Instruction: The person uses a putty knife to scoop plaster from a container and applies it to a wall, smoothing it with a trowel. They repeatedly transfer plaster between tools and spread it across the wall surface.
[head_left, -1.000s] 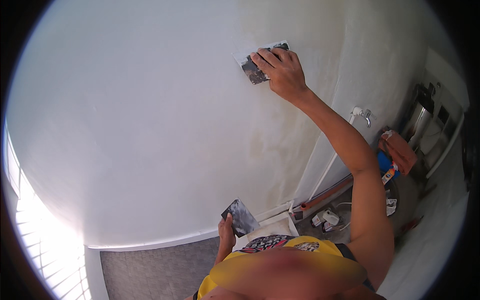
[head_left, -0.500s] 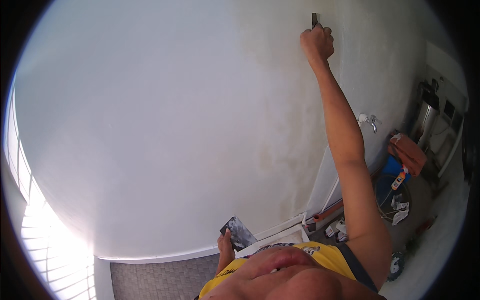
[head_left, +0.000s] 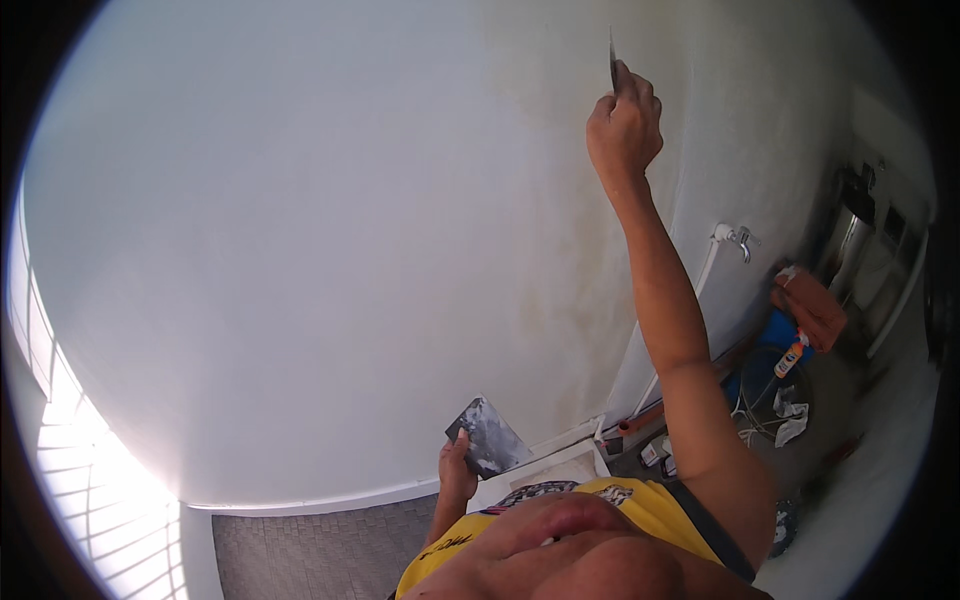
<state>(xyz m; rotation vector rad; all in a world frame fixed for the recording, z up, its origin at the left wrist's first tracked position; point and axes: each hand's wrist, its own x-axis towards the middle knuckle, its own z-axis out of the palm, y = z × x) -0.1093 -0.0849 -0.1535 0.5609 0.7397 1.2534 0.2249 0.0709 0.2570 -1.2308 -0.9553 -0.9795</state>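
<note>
My right hand is raised high on the pale wall, gripping a thin scraper that shows edge-on; whether its blade touches the wall I cannot tell. Damp-looking beige patches mark the wall beneath that arm. Down by my waist, my left hand holds a flat dark plate smeared with white paste, thumb over its near corner.
A metal tap on a white pipe juts from the wall at right. Below it lie a blue container, a brown cloth, an orange-labelled bottle and hoses. A bright grille is at left, above grey paving.
My right hand moved up and right with the scraper, then came slightly down and left; the blade turned from face-on to edge-on. My left hand dipped with the plate, then rose again.
</note>
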